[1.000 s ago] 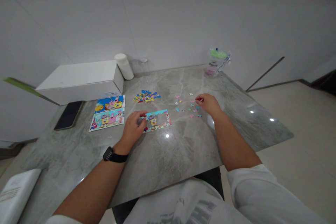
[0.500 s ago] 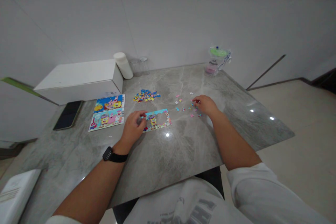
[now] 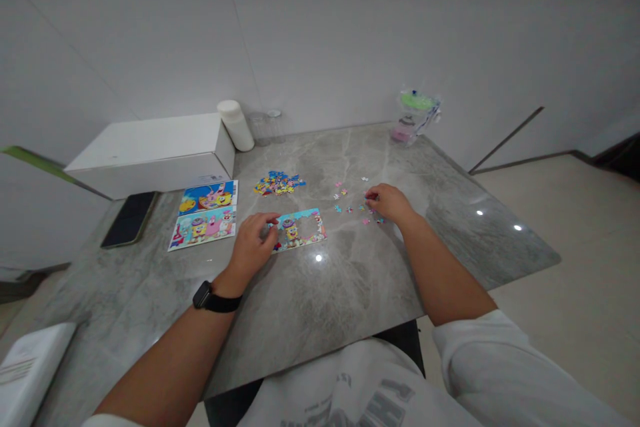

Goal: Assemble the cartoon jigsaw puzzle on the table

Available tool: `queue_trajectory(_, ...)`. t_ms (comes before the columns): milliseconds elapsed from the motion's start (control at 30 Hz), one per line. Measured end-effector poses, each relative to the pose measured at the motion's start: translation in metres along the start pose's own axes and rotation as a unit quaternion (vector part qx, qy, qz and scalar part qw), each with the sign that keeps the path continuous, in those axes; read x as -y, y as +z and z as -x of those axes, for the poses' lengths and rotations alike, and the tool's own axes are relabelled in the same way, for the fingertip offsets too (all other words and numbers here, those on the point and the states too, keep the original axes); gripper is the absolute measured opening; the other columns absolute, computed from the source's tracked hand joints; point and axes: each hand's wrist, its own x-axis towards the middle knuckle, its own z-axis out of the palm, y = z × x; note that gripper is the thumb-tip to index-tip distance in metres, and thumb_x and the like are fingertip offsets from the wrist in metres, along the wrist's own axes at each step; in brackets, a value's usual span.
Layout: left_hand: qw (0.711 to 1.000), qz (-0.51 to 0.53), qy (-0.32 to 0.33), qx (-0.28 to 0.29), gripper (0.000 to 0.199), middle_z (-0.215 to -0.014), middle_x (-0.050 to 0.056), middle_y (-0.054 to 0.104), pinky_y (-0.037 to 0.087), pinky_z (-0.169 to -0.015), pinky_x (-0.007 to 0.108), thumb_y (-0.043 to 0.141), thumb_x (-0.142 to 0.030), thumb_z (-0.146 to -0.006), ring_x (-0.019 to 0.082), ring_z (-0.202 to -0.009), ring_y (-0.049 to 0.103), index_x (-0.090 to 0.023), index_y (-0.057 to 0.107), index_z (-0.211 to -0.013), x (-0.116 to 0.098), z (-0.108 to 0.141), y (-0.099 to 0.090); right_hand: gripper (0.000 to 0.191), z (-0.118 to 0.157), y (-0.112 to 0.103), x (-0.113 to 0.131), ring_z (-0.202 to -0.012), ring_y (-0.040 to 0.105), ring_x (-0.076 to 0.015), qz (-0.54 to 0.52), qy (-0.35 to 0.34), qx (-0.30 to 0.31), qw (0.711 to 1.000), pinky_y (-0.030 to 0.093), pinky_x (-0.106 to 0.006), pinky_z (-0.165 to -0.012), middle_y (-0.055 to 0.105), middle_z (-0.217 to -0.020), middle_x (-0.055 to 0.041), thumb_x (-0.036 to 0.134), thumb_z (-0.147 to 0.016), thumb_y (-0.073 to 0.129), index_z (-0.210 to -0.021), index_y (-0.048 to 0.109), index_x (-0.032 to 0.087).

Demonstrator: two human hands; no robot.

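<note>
A partly filled cartoon puzzle (image 3: 293, 229) lies on the grey table, with a gap showing in its right part. My left hand (image 3: 254, 240) rests at its left edge, thumb and fingers apart, and covers that end. Over on the right, my right hand (image 3: 390, 202) has its fingertips pinched together among several loose pieces (image 3: 349, 209); what they hold, if anything, is too small to make out. Behind the puzzle is a heap of mixed pieces (image 3: 279, 183). A printed picture sheet (image 3: 205, 228) lies left of my left hand.
A black phone (image 3: 130, 219) lies at the left before a long white box (image 3: 150, 153). A white bottle (image 3: 235, 125) and clear cups (image 3: 267, 127) stand at the back. A plastic bag (image 3: 414, 117) sits at the back right, a white object (image 3: 35, 370) at the lower left.
My right hand has shifted very slightly down among the loose pieces, and its fingers have drawn closer together. My left hand stays nearly in place on the puzzle.
</note>
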Motion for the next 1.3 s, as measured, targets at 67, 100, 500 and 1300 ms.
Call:
queue_trajectory(67,1.0,-0.002,0.001,0.001,0.027,-0.108,0.007,0.076,0.051,-0.1,0.045,0.054,-0.029,-0.097,0.027,-0.107,0.069,-0.024,0.07,-0.118,0.0,0.0,0.0,0.024,0.0,0.0,0.0,-0.099,0.071,-0.0219,-0.001,0.001,0.0,1.0,0.051,-0.032,-0.09,0.078,-0.109,-0.0085,0.03,-0.09,0.075,-0.111,0.082,0.025)
queue_trajectory(100,1.0,-0.001,0.003,0.0,0.027,-0.109,0.007,0.076,0.051,-0.101,0.045,0.054,-0.03,-0.097,0.027,-0.107,0.069,-0.024,0.07,-0.118,0.0,0.0,0.0,0.024,0.0,-0.001,-0.001,-0.099,0.071,-0.0219,-0.002,0.001,-0.001,1.0,0.051,-0.032,-0.09,0.078,-0.109,-0.0084,0.03,-0.09,0.074,-0.111,0.082,0.025)
queue_trajectory(500,1.0,0.007,-0.014,-0.022,0.024,-0.105,0.006,0.077,0.052,-0.099,0.045,0.055,-0.028,-0.094,0.027,-0.104,0.07,-0.024,0.071,-0.11,-0.001,-0.006,0.009,0.023,0.005,-0.01,0.01,-0.097,0.07,-0.0217,0.003,-0.018,-0.017,1.0,0.052,-0.032,-0.091,0.078,-0.107,-0.0088,0.03,-0.097,0.064,-0.11,0.082,0.025)
queue_trajectory(1300,0.994,0.048,-0.043,-0.094,0.03,-0.105,0.005,0.075,0.053,-0.103,0.044,0.057,-0.024,-0.094,0.024,-0.104,0.07,-0.022,0.067,-0.122,-0.005,-0.003,-0.002,0.009,0.018,-0.006,0.047,-0.099,0.068,-0.0226,-0.027,-0.122,0.053,0.991,0.048,-0.034,-0.092,0.076,-0.104,-0.0068,0.022,-0.086,0.072,-0.094,0.076,0.023)
